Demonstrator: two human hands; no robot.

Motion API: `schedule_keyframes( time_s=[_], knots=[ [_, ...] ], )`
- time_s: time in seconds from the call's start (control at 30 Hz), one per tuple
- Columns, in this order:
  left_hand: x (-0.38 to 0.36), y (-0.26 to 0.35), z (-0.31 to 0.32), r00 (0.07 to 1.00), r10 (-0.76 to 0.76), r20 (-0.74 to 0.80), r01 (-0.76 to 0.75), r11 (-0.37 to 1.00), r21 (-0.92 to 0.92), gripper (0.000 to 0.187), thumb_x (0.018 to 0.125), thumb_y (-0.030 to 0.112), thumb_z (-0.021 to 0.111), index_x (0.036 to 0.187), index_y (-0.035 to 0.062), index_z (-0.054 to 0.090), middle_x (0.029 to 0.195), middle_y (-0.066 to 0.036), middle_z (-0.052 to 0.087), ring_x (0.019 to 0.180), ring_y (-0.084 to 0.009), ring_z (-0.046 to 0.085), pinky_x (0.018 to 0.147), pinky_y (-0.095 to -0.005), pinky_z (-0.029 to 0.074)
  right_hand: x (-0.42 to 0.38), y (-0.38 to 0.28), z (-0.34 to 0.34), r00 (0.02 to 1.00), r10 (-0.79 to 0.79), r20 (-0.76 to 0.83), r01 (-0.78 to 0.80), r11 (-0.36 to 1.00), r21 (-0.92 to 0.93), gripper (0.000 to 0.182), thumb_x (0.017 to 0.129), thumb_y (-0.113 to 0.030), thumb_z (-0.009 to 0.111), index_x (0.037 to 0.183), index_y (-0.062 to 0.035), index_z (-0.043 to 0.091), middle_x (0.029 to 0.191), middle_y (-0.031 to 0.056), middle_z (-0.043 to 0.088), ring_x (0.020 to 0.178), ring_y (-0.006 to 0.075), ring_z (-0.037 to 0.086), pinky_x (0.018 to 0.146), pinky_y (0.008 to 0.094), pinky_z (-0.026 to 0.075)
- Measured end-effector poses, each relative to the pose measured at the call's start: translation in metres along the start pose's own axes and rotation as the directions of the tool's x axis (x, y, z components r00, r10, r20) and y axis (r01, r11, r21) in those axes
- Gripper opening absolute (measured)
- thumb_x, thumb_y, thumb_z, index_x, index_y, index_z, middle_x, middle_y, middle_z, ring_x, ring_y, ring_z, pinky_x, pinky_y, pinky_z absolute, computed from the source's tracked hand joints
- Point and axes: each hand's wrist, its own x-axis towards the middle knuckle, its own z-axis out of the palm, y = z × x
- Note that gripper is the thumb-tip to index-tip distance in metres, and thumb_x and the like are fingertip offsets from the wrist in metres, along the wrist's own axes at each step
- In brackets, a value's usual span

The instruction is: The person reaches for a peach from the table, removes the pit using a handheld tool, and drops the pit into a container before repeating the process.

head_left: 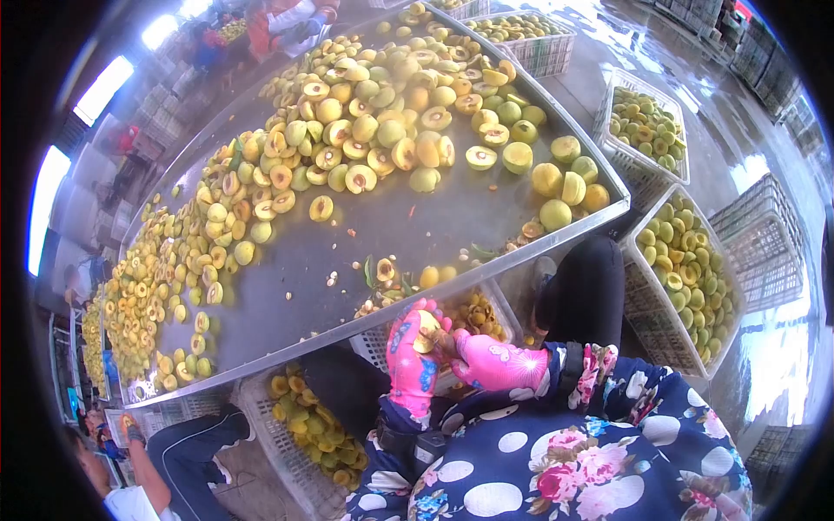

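My left hand (411, 358), in a pink patterned glove, is closed round a pale yellow peach half (425, 333) just below the table's metal edge. Against it, my right hand (501, 361), also in a pink glove, is closed with its fingertips at the fruit. What the right fingers grip is too small and covered to make out. Beneath both hands is a crate with brownish-yellow fruit pieces (480, 314). On the near table edge lie small pits and scraps (382, 295), with a few peach pieces (429, 276) beside them.
A large metal-rimmed table (304, 260) carries a long heap of whole and halved peaches (347, 130). Crates of fruit stand right (686, 278), farther back (643, 130) and by my left leg (317, 434). Another person's legs (191, 451) are at lower left; a gloved co-worker (291, 26) stands across.
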Motion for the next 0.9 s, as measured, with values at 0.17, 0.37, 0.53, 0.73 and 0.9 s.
schedule_keyframes(
  time_s=[0.17, 0.37, 0.53, 0.73, 0.9],
  knots=[
    [0.002, 0.007, -0.015, 0.997, 0.068, -0.029, -0.053, 0.93, 0.364, 0.023, 0.087, 0.01, 0.059, 0.107, 0.0013, 0.06, 0.1, -0.008, 0.061, 0.091, -0.0129, 0.057, 0.081, -0.0266, 0.047, 0.001, 0.007, 0.005, 0.997, 0.06, 0.043, -0.06, 0.998, 0.01, 0.023, 0.086, -0.018, 0.049, 0.093, 0.0041, 0.046, 0.069, 0.0228, 0.058, 0.066, 0.0381, 0.06, 0.054, 0.0423, 0.044],
    [0.02, -0.023, -0.031, 0.952, 0.202, -0.232, -0.084, 0.896, 0.437, 0.016, 0.085, 0.015, 0.064, 0.095, 0.0028, 0.062, 0.082, -0.005, 0.062, 0.068, -0.0122, 0.057, 0.059, -0.0281, 0.051, 0.013, 0.023, 0.021, 0.952, 0.244, 0.185, -0.262, 0.962, 0.076, 0.023, 0.086, -0.017, 0.051, 0.093, 0.0045, 0.047, 0.07, 0.0193, 0.059, 0.07, 0.0314, 0.062, 0.056, 0.0381, 0.045],
    [0.031, -0.034, -0.039, 0.938, 0.163, -0.306, -0.032, 0.92, 0.39, 0.014, 0.084, 0.012, 0.064, 0.092, 0.002, 0.061, 0.078, -0.005, 0.061, 0.064, -0.0131, 0.056, 0.057, -0.0275, 0.049, 0.02, 0.044, 0.042, 0.987, 0.105, 0.123, -0.103, 0.994, -0.022, 0.023, 0.082, -0.012, 0.055, 0.093, 0.007, 0.046, 0.07, 0.0178, 0.059, 0.066, 0.0295, 0.061, 0.055, 0.0365, 0.045],
    [0.042, -0.04, -0.061, 0.947, 0.169, -0.274, -0.028, 0.892, 0.452, 0.014, 0.083, 0.011, 0.063, 0.094, 0.0016, 0.061, 0.079, -0.005, 0.06, 0.065, -0.0131, 0.056, 0.056, -0.0272, 0.048, 0.035, 0.066, 0.051, 0.976, 0.01, 0.218, -0.002, 0.999, -0.039, 0.034, 0.081, -0.013, 0.053, 0.104, 0.0094, 0.041, 0.067, 0.0192, 0.056, 0.058, 0.0304, 0.059, 0.05, 0.036, 0.045],
    [0.051, -0.042, -0.074, 0.959, 0.156, -0.237, -0.032, 0.89, 0.456, 0.015, 0.083, 0.012, 0.064, 0.095, 0.0017, 0.061, 0.08, -0.005, 0.06, 0.066, -0.013, 0.056, 0.058, -0.0267, 0.049, 0.047, 0.047, 0.035, 0.75, 0.409, 0.519, -0.623, 0.701, 0.348, 0.029, 0.085, -0.015, 0.049, 0.105, 0.0035, 0.042, 0.063, 0.0076, 0.052, 0.046, 0.0172, 0.052, 0.038, 0.0296, 0.041]
  ],
)
